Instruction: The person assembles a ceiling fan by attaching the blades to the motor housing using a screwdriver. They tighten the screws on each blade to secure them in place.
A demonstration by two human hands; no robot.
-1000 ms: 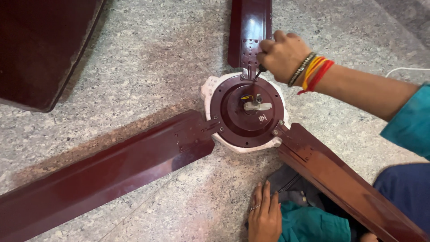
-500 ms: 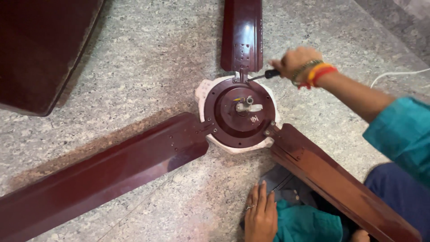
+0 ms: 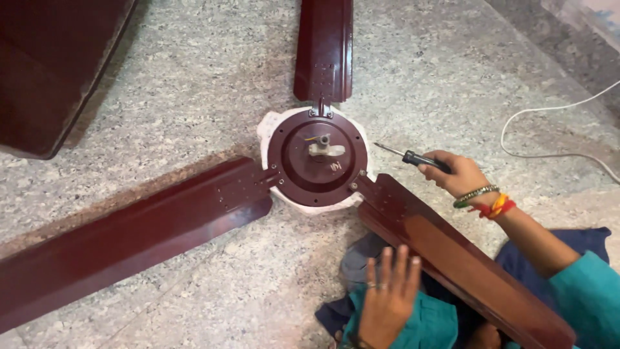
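Right hand point(image 3: 460, 174) moved — a second ago at root of upper fan blade point(image 3: 324, 48), just above motor hub point(image 3: 317, 157); half a second ago up and to right of hub; now level with hub, off to its right, above lower-right blade point(image 3: 452, 252). Screwdriver point(image 3: 413, 157) in its grip: tip earlier at blade screws beside hub, now lifted clear, pointing left toward hub without touching. Left hand point(image 3: 387, 297) — fingers now spread wider, below hub on teal cloth point(image 3: 433, 323).
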